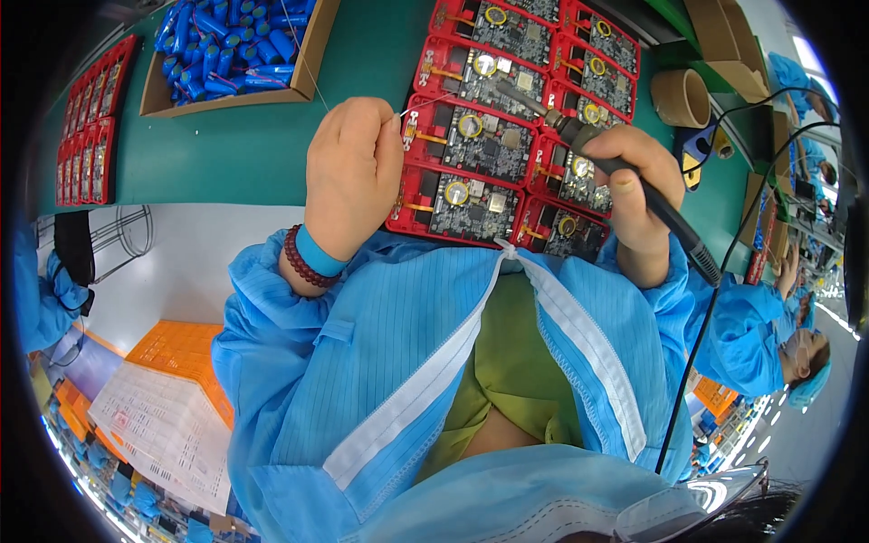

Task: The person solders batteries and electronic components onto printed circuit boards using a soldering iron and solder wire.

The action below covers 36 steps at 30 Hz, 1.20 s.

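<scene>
i have the right hand clamped on the soldering iron, slanting forward-left over the red-framed boards; the left hand pinches thin wire, left of the iron.

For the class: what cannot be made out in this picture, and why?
In the head view:
Thin wire inside the left hand: hidden by that hand.
Right side of one circuit board: hidden by the right hand.
Far end of the cardboard box: cut off by the top edge.
Print on the paper sheet: too small to read.
</scene>
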### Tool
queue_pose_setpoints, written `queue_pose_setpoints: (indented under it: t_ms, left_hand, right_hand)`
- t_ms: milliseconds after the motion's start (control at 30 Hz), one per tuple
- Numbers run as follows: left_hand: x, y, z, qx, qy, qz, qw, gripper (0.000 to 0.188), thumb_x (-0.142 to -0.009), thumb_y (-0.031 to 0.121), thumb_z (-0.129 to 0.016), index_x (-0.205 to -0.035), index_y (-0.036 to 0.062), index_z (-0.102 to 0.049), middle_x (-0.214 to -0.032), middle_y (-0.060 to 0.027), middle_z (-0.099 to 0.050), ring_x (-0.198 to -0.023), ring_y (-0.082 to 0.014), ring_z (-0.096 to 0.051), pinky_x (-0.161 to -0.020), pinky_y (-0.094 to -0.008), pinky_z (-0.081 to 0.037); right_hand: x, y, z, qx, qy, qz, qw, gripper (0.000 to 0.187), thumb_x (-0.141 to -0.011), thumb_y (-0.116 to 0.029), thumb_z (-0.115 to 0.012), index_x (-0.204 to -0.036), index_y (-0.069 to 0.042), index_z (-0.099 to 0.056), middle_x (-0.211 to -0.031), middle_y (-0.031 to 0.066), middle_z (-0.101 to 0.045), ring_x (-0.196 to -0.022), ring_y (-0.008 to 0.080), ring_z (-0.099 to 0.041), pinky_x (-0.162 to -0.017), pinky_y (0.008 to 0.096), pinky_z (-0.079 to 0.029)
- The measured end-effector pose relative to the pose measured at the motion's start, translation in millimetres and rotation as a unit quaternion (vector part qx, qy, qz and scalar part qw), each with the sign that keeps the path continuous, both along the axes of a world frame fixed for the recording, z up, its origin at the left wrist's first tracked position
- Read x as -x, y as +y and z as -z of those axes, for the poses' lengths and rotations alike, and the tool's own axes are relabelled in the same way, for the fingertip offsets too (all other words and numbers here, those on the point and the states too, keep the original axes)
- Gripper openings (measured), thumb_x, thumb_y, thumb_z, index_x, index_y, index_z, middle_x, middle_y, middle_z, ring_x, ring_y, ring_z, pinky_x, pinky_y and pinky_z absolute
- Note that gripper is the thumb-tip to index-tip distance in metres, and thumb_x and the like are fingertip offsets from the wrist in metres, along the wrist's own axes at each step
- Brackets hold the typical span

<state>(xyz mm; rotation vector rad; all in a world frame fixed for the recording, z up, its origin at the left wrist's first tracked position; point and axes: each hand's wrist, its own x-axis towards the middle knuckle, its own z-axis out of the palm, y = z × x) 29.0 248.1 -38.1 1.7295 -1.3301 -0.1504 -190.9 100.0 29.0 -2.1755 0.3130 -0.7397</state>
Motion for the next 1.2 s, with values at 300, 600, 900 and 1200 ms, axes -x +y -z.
queue_pose_setpoints:
  t_ms: [300, 600, 900, 1200]
  left_hand:
    - [-7.4, -44.0, -10.0, 0.002, -0.063, -0.01, 0.998, 0.004, -0.083, 0.0, -0.051, -0.083, -0.0014, -0.047, -0.079, -0.0178, -0.049, -0.074, -0.0361, -0.05, -0.065, -0.041, -0.042]
    - [-11.1, -52.7, -2.5, -0.012, -0.045, -0.013, 0.999, 0.004, -0.083, 0.0, -0.051, -0.082, -0.0013, -0.047, -0.078, -0.0178, -0.051, -0.074, -0.0366, -0.052, -0.066, -0.0418, -0.042]
    - [-13.2, -54.0, 2.5, -0.016, -0.049, -0.014, 0.999, 0.007, -0.081, 0.005, -0.053, -0.08, 0.0007, -0.048, -0.077, -0.0171, -0.053, -0.074, -0.0372, -0.053, -0.066, -0.046, -0.042]
    - [-12.5, -55.4, 2.5, -0.015, -0.054, -0.014, 0.998, 0.007, -0.082, 0.006, -0.053, -0.08, 0.0015, -0.048, -0.077, -0.0167, -0.053, -0.074, -0.037, -0.052, -0.066, -0.0461, -0.042]
  right_hand:
    - [-17.9, -16.0, 14.4, -0.041, 0.003, 0.068, 0.997, 0.013, -0.082, -0.009, -0.061, -0.091, 0.0, -0.063, -0.083, 0.0094, -0.064, -0.07, 0.0163, -0.06, -0.064, 0.0266, -0.047]
    - [-26.9, -26.3, 29.5, -0.04, -0.007, 0.052, 0.998, 0.016, -0.086, -0.014, -0.058, -0.094, -0.001, -0.062, -0.084, 0.0096, -0.063, -0.072, 0.0175, -0.06, -0.065, 0.0276, -0.047]
    - [-28.7, -26.7, 33.2, -0.064, 0.009, 0.052, 0.997, 0.016, -0.087, -0.015, -0.058, -0.096, -0.002, -0.061, -0.084, 0.0095, -0.062, -0.071, 0.017, -0.059, -0.064, 0.0276, -0.046]
    - [-28.1, -26.4, 34.2, -0.053, 0.01, 0.046, 0.997, 0.017, -0.087, -0.016, -0.058, -0.096, -0.002, -0.061, -0.086, 0.0099, -0.063, -0.072, 0.0177, -0.06, -0.065, 0.0277, -0.047]
